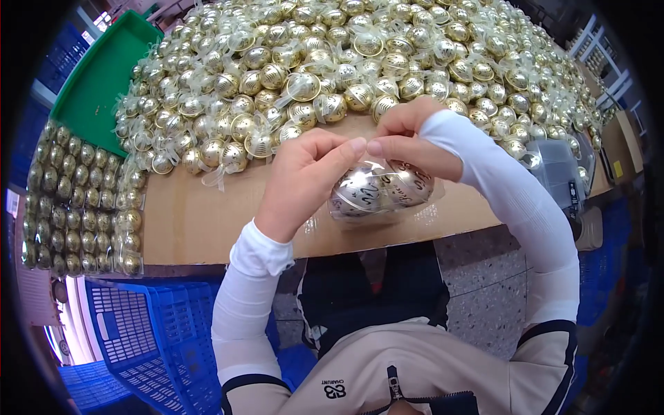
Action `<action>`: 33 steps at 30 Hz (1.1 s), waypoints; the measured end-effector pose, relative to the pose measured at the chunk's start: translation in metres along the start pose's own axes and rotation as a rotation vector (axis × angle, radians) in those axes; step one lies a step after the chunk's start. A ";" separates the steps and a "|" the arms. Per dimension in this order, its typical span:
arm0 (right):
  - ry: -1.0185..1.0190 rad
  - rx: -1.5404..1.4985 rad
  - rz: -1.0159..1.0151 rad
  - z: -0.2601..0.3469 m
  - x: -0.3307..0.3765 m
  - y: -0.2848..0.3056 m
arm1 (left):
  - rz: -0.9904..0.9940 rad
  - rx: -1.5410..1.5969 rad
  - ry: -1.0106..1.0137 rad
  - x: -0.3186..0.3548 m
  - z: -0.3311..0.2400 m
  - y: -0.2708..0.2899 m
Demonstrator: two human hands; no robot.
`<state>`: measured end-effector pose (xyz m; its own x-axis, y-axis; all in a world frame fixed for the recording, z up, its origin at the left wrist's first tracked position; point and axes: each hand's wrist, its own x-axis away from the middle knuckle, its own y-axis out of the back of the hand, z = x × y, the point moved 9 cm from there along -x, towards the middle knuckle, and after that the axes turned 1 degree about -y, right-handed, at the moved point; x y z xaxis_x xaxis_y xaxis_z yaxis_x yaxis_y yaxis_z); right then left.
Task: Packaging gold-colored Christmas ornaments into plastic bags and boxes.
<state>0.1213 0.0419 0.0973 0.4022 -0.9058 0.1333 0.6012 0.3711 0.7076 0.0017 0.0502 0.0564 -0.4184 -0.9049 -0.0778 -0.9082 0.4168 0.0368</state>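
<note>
Both my hands meet over the cardboard-covered table, thumb tips nearly touching. My left hand (299,176) is closed in a pinch at the upper edge of a clear plastic pack (384,216). From the other side, my right hand (423,144) pinches close to the same edge, its fingers curled. Inside the pack sit two shiny pale-gold balls, a left ball (358,190) and a right ball (409,185), both with dark printed patterns. The fingers hide the exact spot where they grip.
A large heap of gold balls (302,86) with sheer ribbons covers the table's far side. Left are a green tray (97,83) and stacked clear packs of balls (79,207). Blue crates (155,332) stand below. A clear plastic box (553,173) lies right, on cardboard (207,235).
</note>
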 end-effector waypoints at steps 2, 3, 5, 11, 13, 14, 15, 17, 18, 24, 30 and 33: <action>-0.091 -0.127 0.013 -0.012 -0.003 -0.003 | -0.018 0.074 0.073 -0.004 0.009 0.001; -0.063 -0.179 0.004 -0.013 -0.004 -0.003 | -0.029 0.030 0.051 -0.005 0.005 0.003; -0.084 -0.270 -0.007 -0.013 -0.004 -0.004 | -0.069 -0.050 -0.006 -0.003 -0.006 0.006; -0.021 -0.199 -0.077 -0.026 -0.007 0.000 | -0.010 -0.063 -0.085 0.000 -0.008 -0.005; 0.023 -0.181 -0.104 -0.017 -0.006 0.000 | -0.069 -0.072 -0.128 -0.001 -0.008 -0.002; 0.065 -0.203 -0.063 -0.021 -0.007 0.000 | -0.107 -0.068 -0.150 0.000 -0.007 0.000; 0.065 -0.468 -0.054 -0.025 0.000 -0.001 | -0.102 0.014 -0.047 -0.001 0.004 0.001; 0.447 -0.638 0.152 -0.037 0.013 -0.009 | -0.144 0.081 -0.068 0.000 0.009 0.006; 0.208 -0.749 0.110 -0.051 0.025 -0.021 | -0.161 0.159 -0.078 0.002 0.014 0.012; 0.166 -0.699 -0.266 -0.080 0.040 -0.060 | -0.483 -0.242 -0.574 0.088 -0.019 0.020; 0.056 -0.807 0.092 0.025 -0.018 -0.128 | -0.757 -0.959 -0.369 0.144 -0.006 0.064; 0.381 -0.626 0.093 0.049 -0.035 -0.142 | -0.725 -1.050 -0.298 0.157 -0.012 0.164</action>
<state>-0.0118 0.0109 0.0259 0.6139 -0.7736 -0.1571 0.7888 0.5931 0.1615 -0.2129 -0.0241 0.0622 0.0548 -0.7840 -0.6183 -0.5489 -0.5410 0.6373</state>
